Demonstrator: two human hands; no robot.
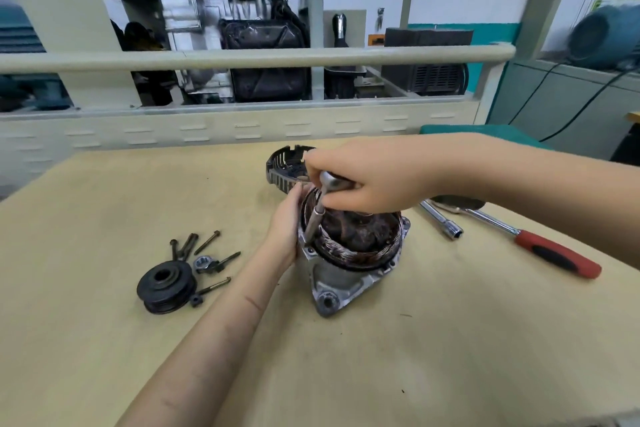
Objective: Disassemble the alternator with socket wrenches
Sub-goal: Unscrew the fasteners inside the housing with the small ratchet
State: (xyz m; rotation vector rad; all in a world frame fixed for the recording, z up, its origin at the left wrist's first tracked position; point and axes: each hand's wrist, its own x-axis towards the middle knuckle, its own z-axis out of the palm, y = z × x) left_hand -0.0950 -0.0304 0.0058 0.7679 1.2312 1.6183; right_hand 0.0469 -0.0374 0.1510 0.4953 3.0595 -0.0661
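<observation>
The alternator (pixel 349 263) stands upright mid-table, its rear cover off, copper stator windings showing above the silver housing. My left hand (pixel 285 225) holds the housing's left side, fingers wrapped round its rim. My right hand (pixel 367 177) grips the head of a silver socket wrench (pixel 317 218), whose extension runs down and left to the housing's left flange. The socket's tip is hidden at the flange.
A black slotted rear cover (pixel 284 168) lies behind the alternator. Left of it sit a black pulley (pixel 166 286), a nut (pixel 202 263) and several long bolts (pixel 207 242). On the right lie a red-handled ratchet (pixel 554 253) and a chrome extension bar (pixel 441 220).
</observation>
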